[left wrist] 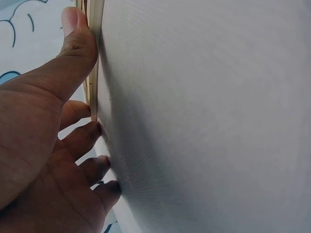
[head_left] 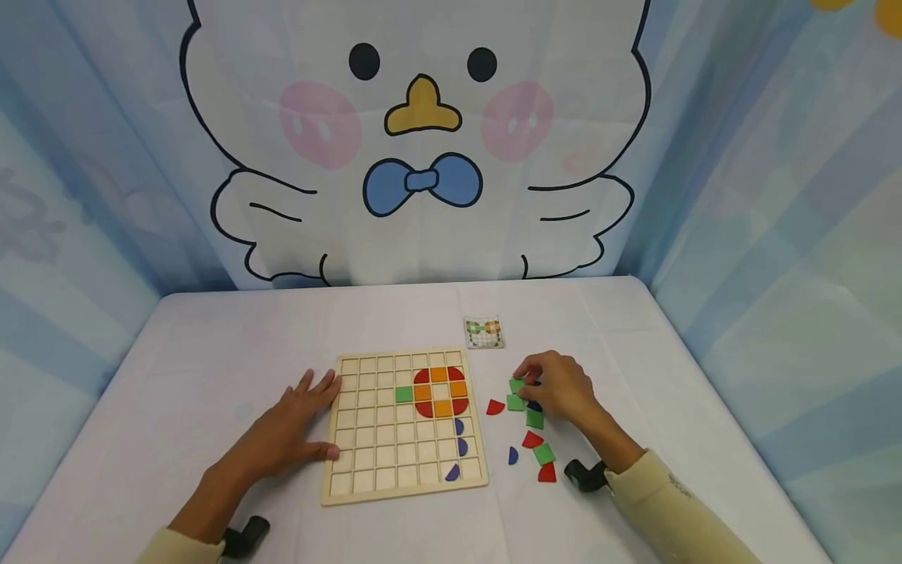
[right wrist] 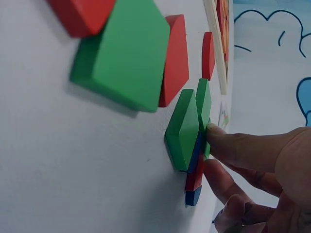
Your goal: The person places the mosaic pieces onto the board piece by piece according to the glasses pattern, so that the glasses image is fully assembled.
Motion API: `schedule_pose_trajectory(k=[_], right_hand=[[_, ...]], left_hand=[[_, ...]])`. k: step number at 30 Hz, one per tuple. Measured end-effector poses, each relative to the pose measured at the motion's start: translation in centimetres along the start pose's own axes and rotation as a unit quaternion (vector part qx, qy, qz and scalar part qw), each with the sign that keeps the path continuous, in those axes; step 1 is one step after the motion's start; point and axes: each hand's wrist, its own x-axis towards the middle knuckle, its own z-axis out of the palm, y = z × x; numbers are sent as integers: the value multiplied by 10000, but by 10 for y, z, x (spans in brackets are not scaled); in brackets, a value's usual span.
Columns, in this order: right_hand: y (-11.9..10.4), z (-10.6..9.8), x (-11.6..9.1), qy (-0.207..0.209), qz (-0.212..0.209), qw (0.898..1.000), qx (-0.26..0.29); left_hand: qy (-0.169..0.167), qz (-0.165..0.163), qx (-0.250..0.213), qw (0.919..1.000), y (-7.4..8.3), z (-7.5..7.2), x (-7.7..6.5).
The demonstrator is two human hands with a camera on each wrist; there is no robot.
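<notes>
A wooden grid board lies flat on the table, with red, orange, green and blue pieces in some cells. Along its left edge rests my left hand, fingers spread; in the left wrist view the thumb lies against the board's rim. Right of the board, my right hand pinches a green square tile between thumb and finger. Another green square lies just below that tile. Close under the right hand are red and dark blue pieces, partly hidden by the fingers.
A small pattern card lies beyond the board's top right corner. Loose pieces trail toward me on the right, including a red quarter-round, a blue half-round and a green square. A patterned curtain hangs behind the table.
</notes>
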Motion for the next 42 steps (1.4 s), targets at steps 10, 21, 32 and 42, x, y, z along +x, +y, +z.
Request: schedule_pose_trajectory(k=[10,21,32,42], right_hand=[[-7,1,5,38,-62,9999,109],[-32,7,6,50,-218,9980,584],[-71,19,7,50,-712,9913,1105],[-103,41,10,-153,-1208,9800,1573]], left_hand=[[41,-3,8,10000,-1,1,0],[98,33,-7,9999,-2,2,0],[80,34,35,10000,0,1,0],[-38,-60,37,10000,1,2,1]])
